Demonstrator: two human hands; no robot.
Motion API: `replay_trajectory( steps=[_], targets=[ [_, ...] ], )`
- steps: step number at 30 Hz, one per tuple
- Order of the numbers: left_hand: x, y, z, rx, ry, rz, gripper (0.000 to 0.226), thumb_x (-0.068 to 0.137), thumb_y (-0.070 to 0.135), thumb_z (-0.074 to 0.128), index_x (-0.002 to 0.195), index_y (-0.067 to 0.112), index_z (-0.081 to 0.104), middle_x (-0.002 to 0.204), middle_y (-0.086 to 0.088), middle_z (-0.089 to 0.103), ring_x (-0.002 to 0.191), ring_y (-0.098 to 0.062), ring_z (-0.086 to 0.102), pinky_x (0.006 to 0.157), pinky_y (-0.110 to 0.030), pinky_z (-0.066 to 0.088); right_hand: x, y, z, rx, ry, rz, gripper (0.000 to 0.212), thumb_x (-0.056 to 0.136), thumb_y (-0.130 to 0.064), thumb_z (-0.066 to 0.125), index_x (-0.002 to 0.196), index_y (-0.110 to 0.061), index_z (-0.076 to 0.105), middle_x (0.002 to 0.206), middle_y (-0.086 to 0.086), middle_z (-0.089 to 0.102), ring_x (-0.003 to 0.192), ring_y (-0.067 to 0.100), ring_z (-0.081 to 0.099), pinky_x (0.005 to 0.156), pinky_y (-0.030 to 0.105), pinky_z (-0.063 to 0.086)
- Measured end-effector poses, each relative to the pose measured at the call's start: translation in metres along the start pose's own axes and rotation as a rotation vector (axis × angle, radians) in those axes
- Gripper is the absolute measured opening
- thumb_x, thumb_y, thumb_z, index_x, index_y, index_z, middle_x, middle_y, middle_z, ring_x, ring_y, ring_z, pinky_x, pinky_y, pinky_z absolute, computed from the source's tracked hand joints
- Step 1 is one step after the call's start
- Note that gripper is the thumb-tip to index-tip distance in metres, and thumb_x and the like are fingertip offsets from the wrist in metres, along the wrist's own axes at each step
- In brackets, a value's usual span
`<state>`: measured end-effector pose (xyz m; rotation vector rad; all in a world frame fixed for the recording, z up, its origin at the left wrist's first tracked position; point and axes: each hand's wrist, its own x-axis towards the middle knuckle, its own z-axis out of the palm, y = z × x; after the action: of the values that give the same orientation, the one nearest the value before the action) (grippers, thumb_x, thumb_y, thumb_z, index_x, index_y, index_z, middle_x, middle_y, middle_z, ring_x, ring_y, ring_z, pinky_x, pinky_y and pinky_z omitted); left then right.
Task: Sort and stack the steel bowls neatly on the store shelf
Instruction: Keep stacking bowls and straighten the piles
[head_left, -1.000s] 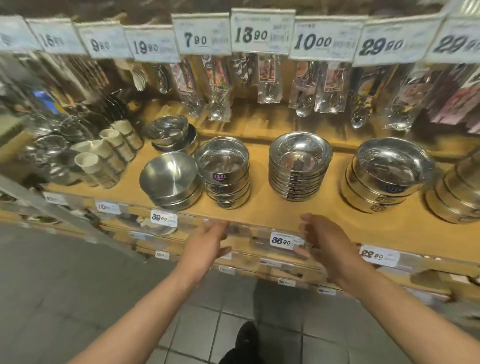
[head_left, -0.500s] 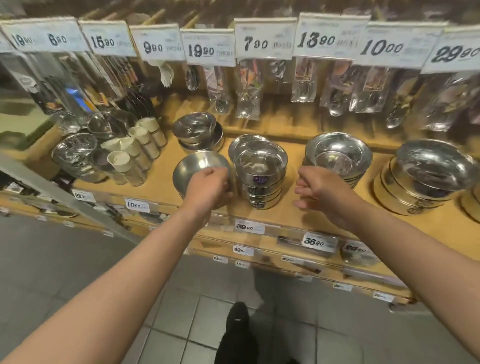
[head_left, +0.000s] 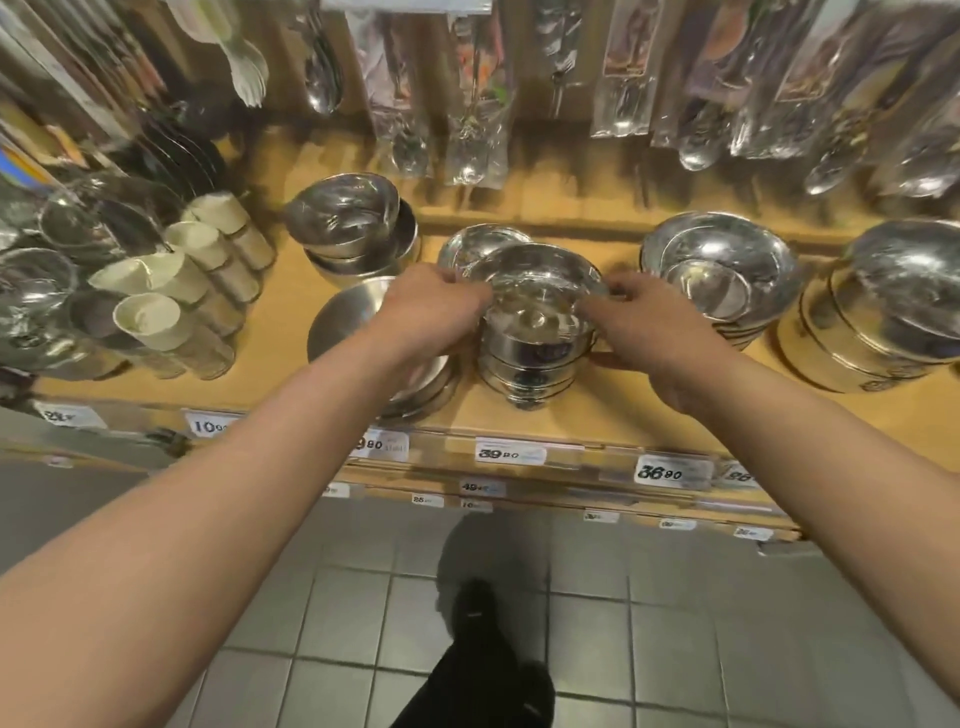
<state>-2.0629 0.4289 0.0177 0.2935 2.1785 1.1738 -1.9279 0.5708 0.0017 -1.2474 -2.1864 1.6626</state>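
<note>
A stack of straight-walled steel bowls (head_left: 535, 358) stands in the middle of the wooden shelf (head_left: 291, 312). My left hand (head_left: 426, 312) grips the left rim of its top bowl (head_left: 535, 275), and my right hand (head_left: 639, 322) pinches the right rim. A matte steel bowl stack (head_left: 337, 332) sits just left, partly hidden by my left wrist. Another bowl (head_left: 467, 244) peeks out behind the held stack. A tilted pile of shiny bowls (head_left: 348, 223) sits further back left.
A stack of wide shallow bowls (head_left: 727, 265) and a stack of big gold-walled bowls (head_left: 883, 312) stand to the right. White cups (head_left: 176, 291) and glassware (head_left: 47, 291) crowd the left. Packaged cutlery (head_left: 467, 104) hangs above. Price tags (head_left: 511, 453) line the shelf edge.
Both hands rose from in front of the shelf edge and closed on the rim of the top bowl of the middle stack. The view moved closer to the shelf.
</note>
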Motion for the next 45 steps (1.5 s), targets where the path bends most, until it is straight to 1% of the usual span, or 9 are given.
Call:
replay_trajectory(
  steps=[5, 8, 12, 16, 23, 29, 35, 41, 45],
  targets=[
    [0.0, 0.0, 0.002, 0.071, 0.036, 0.073, 0.03, 0.084, 0.022, 0.063, 0.095, -0.005, 0.073, 0.075, -0.006, 0.061, 0.079, -0.026, 0.067, 0.085, -0.052, 0.061, -0.003, -0.004, 0.002, -0.074, 0.021, -0.026, 0.032, 0.09, -0.024, 0.064, 0.106, 0.003, 0.07, 0.105, 0.021, 0.074, 0.096, 0.036, 0.072, 0.082, 0.059, 0.059],
    [0.002, -0.001, 0.002, 0.071, 0.068, 0.113, 0.029, 0.086, 0.021, 0.063, 0.096, -0.006, 0.072, 0.073, -0.005, 0.061, 0.075, -0.027, 0.069, 0.073, -0.042, 0.064, -0.004, -0.004, 0.003, -0.092, 0.063, -0.052, 0.028, 0.09, -0.025, 0.066, 0.108, -0.004, 0.069, 0.105, 0.014, 0.073, 0.098, 0.032, 0.071, 0.084, 0.054, 0.061],
    [0.001, -0.006, 0.005, 0.007, 0.076, 0.098, 0.015, 0.087, 0.016, 0.064, 0.081, 0.005, 0.071, 0.066, -0.002, 0.058, 0.069, -0.021, 0.059, 0.087, -0.051, 0.06, -0.008, -0.006, 0.002, -0.066, 0.082, -0.064, 0.025, 0.091, -0.026, 0.066, 0.112, -0.012, 0.068, 0.106, 0.009, 0.072, 0.097, 0.028, 0.072, 0.085, 0.05, 0.061],
    [-0.001, -0.013, 0.007, -0.024, 0.067, 0.091, 0.022, 0.084, 0.016, 0.062, 0.095, -0.002, 0.07, 0.081, -0.009, 0.055, 0.078, -0.018, 0.052, 0.094, -0.056, 0.054, -0.013, -0.006, 0.002, -0.085, 0.065, -0.088, 0.019, 0.094, -0.023, 0.065, 0.108, -0.012, 0.069, 0.098, 0.01, 0.074, 0.094, 0.031, 0.073, 0.083, 0.053, 0.061],
    [0.0, -0.009, 0.003, 0.029, 0.075, 0.115, 0.026, 0.085, 0.013, 0.066, 0.096, -0.011, 0.068, 0.081, -0.011, 0.062, 0.077, -0.021, 0.059, 0.09, -0.054, 0.058, -0.013, -0.007, -0.003, -0.169, 0.092, -0.176, 0.015, 0.092, -0.014, 0.066, 0.102, -0.025, 0.065, 0.09, 0.005, 0.074, 0.078, 0.024, 0.075, 0.077, 0.044, 0.064],
    [0.004, -0.008, -0.002, 0.108, 0.053, 0.191, 0.025, 0.087, 0.009, 0.062, 0.095, -0.014, 0.064, 0.084, -0.024, 0.063, 0.081, -0.02, 0.055, 0.095, -0.059, 0.054, -0.011, -0.011, -0.005, -0.2, 0.12, -0.218, 0.021, 0.086, -0.013, 0.072, 0.107, -0.014, 0.072, 0.084, 0.006, 0.075, 0.073, 0.025, 0.075, 0.076, 0.044, 0.063],
    [0.007, -0.011, -0.003, 0.124, 0.011, 0.218, 0.019, 0.089, 0.002, 0.058, 0.1, -0.006, 0.071, 0.108, -0.031, 0.069, 0.102, -0.042, 0.068, 0.096, -0.059, 0.053, -0.013, -0.002, -0.004, -0.115, 0.108, -0.217, 0.022, 0.084, -0.019, 0.077, 0.095, -0.027, 0.06, 0.09, 0.006, 0.071, 0.083, 0.025, 0.073, 0.078, 0.049, 0.062],
    [0.006, -0.008, -0.003, 0.094, 0.002, 0.223, 0.021, 0.095, 0.002, 0.055, 0.102, -0.002, 0.074, 0.109, -0.029, 0.07, 0.109, -0.045, 0.065, 0.097, -0.056, 0.053, -0.011, -0.003, -0.006, -0.025, 0.075, -0.17, 0.025, 0.083, -0.01, 0.079, 0.097, -0.019, 0.06, 0.083, 0.001, 0.063, 0.053, 0.001, 0.068, 0.06, 0.039, 0.064],
    [0.007, -0.006, -0.004, 0.085, 0.007, 0.237, 0.021, 0.095, 0.003, 0.056, 0.104, 0.002, 0.075, 0.106, -0.024, 0.073, 0.107, -0.041, 0.066, 0.097, -0.054, 0.053, -0.011, 0.0, -0.004, 0.005, 0.072, -0.128, 0.027, 0.083, -0.012, 0.079, 0.102, -0.017, 0.06, 0.089, 0.004, 0.064, 0.061, 0.012, 0.072, 0.063, 0.041, 0.065]
  ],
)
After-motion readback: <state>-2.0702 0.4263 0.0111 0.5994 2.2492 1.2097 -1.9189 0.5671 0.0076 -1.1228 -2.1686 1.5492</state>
